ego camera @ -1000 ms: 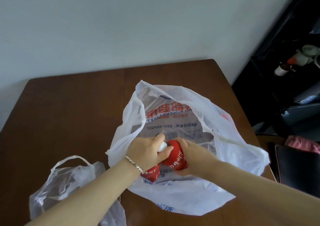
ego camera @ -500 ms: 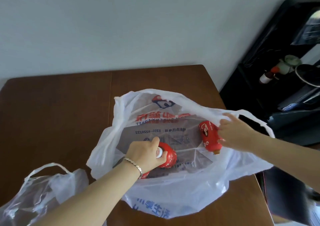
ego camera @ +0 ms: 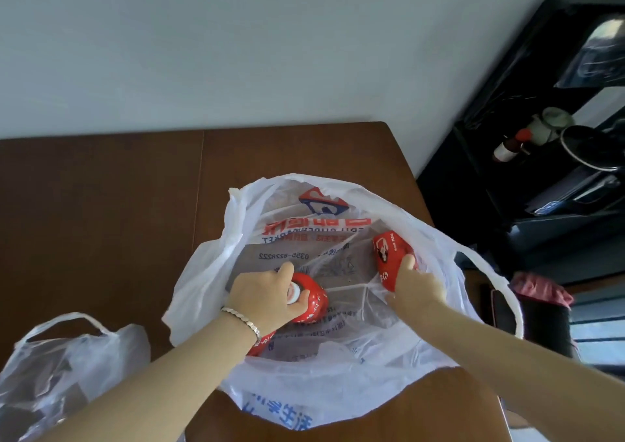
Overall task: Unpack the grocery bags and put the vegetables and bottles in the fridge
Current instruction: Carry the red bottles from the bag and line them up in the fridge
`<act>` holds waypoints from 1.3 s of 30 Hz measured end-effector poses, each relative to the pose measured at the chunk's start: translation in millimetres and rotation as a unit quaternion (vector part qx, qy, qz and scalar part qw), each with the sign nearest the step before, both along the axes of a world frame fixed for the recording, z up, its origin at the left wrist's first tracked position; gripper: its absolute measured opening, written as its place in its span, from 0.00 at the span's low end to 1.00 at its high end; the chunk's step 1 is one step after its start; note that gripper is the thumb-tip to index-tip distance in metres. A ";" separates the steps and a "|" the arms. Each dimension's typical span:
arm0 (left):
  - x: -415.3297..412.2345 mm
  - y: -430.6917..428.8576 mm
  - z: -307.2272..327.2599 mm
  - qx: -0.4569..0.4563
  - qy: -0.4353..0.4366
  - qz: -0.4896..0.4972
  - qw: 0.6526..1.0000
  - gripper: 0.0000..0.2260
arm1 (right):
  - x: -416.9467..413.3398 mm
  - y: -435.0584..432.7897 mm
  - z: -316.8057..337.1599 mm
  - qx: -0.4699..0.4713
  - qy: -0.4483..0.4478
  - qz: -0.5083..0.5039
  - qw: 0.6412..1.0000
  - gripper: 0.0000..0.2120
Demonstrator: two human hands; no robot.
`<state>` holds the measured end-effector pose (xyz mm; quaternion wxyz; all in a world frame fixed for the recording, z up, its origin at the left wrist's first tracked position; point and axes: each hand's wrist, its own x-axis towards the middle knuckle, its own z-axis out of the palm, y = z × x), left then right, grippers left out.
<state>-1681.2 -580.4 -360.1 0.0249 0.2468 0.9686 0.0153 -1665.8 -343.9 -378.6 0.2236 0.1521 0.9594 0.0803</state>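
A white printed grocery bag lies open on the brown wooden table. Inside it my left hand grips a red bottle near its white cap. My right hand holds a second red bottle at the bag's right side, its labelled end pointing away from me. Part of the left bottle is hidden under my hand and wrist.
A clear crumpled plastic bag lies at the table's near left. Right of the table stands a black shelf unit with a small bottle and dark items. A pink and black object sits low at right.
My hands, first together on the bottles in the bag's middle, have parted. The right hand carried one red bottle to the bag's right side; the left hand stays on the other.
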 end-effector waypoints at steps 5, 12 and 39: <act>4.2 1.1 5.8 0.023 -0.014 0.018 0.999 0.21 | 13.9 -2.4 -9.9 0.008 0.035 0.006 0.999 0.32; 6.6 2.0 1.3 0.038 0.060 0.005 0.997 0.17 | 22.2 -11.6 37.0 -0.183 0.101 0.050 0.976 0.20; 74.1 47.9 195.5 -0.006 0.152 -0.166 0.974 0.16 | 165.8 -60.1 230.8 -0.213 0.310 -0.115 0.919 0.14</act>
